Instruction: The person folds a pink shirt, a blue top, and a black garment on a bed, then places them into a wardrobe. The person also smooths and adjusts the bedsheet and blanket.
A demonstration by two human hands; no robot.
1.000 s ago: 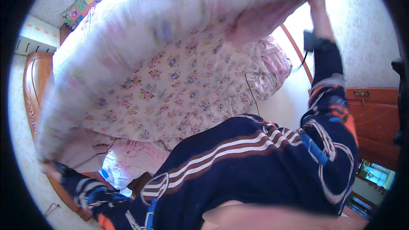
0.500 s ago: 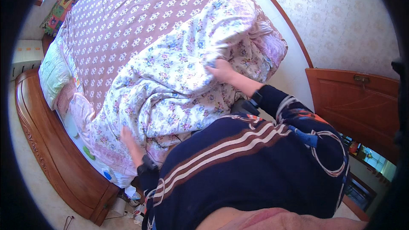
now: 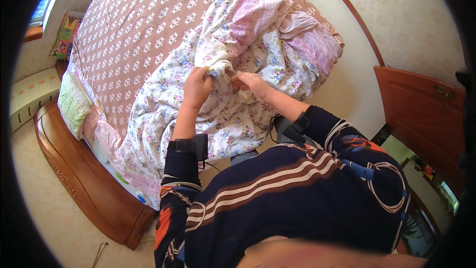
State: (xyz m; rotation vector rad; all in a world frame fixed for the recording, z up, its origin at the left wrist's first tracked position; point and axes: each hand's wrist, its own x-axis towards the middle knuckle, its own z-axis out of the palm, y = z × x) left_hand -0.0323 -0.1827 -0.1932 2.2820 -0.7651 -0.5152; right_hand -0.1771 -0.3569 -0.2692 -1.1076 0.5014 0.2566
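Note:
A floral quilt (image 3: 166,94), white with blue and pink flowers and a lilac-pink underside, lies bunched across the near part of the bed (image 3: 144,25). My left hand (image 3: 198,88) is closed on a raised fold of it near the middle. Just to the right, my right hand (image 3: 254,84) has its bent fingers on the same gathered cloth, a short way from the left. Parts of the right fingertips are hidden in the folds. The quilt's far right end is turned over, showing pink.
A pale green pillow (image 3: 74,101) rests at the bed's left end, beside the carved wooden headboard (image 3: 89,183). A low pale cabinet (image 3: 34,94) stands beyond it. On the right is a reddish-brown wooden door (image 3: 421,114); a window (image 3: 47,2) is at the upper left.
My left hand has moved up and right from the quilt's near left part to its middle and closed on a fold. More of the pink underside shows at the far end.

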